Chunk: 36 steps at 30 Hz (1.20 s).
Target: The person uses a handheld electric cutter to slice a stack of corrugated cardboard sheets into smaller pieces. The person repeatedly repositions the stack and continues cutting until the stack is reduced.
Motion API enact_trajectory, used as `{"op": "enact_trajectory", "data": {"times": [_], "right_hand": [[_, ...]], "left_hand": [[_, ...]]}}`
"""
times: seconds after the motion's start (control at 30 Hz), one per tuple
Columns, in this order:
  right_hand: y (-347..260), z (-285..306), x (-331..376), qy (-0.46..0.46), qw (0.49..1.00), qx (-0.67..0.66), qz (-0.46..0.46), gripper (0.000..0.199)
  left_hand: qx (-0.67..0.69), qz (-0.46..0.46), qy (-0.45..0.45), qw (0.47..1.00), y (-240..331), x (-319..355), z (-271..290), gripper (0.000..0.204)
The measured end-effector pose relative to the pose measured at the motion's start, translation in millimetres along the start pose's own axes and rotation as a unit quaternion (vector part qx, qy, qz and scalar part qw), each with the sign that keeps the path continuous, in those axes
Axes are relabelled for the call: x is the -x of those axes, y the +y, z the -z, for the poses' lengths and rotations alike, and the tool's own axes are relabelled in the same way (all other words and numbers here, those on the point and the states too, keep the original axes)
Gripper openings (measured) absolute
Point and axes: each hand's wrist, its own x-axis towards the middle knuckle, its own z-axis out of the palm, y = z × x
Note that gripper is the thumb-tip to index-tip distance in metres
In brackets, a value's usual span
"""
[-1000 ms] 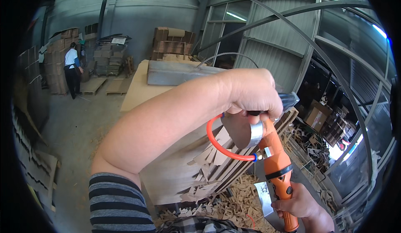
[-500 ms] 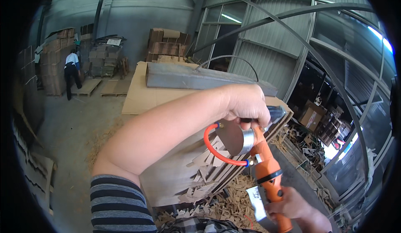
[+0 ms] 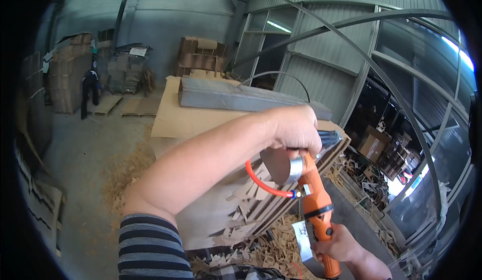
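An orange power tool (image 3: pixel 317 199) with a red hose (image 3: pixel 265 186) and a silver collar slants down across the right of centre. My left hand (image 3: pixel 299 129) is closed round its upper end, where a dark part points right. Lower down, my right hand (image 3: pixel 342 245) wraps round the orange rear handle, beside a shiny metal plate (image 3: pixel 303 241). The tool's head is at the right edge of a tall stack of brown cardboard sheets (image 3: pixel 165 114); my left hand hides the exact contact. Torn cardboard strips (image 3: pixel 248 194) hang from the stack's near side.
A long grey metal beam (image 3: pixel 221 95) with a curved handle lies on the stack. Cardboard scraps (image 3: pixel 283 245) cover the floor below. Dark metal bars (image 3: pixel 351 41) cross at upper right. Far left, another person (image 3: pixel 90 87) stands by stacked cardboard (image 3: pixel 70 79) and pallets (image 3: pixel 106 104).
The lower end of the tool and my right hand have shifted slightly left. My left elbow has moved a little right. The far person has bent forward.
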Motion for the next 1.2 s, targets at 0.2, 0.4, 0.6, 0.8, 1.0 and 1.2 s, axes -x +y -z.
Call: {"op": "enact_trajectory", "data": {"times": [0.2,0.4,0.6,0.8,1.0,1.2], "right_hand": [[-20.7,-2.9,22.8,0.033,0.998,-0.039,0.036,0.023],[-15.7,-1.4,10.3,0.011,1.0,0.018,-0.023,0.027],[-9.7,-8.5,16.6,0.021,0.999,-0.031,0.005,0.021],[2.6,-6.8,-1.5,0.019,0.999,0.027,-0.01,0.026],[-7.3,-10.9,8.4,0.015,0.999,-0.03,0.004,0.021],[-1.3,-13.2,6.4,0.022,1.0,0.0,0.012,0.021]], "left_hand": [[-0.02,-0.052,0.012,0.998,24.7,13.1,-3.7,0.008],[0.011,-0.011,0.005,1.0,5.5,8.5,0.0,0.007],[0.004,-0.035,-0.006,0.999,4.2,7.0,-2.6,0.008],[-0.006,-0.031,-0.007,0.999,-3.3,10.1,-6.3,0.012],[-0.05,-0.02,-0.001,0.999,0.9,15.0,0.8,0.013],[-0.108,-0.022,-0.013,0.994,19.6,23.9,-8.4,0.019]]}}
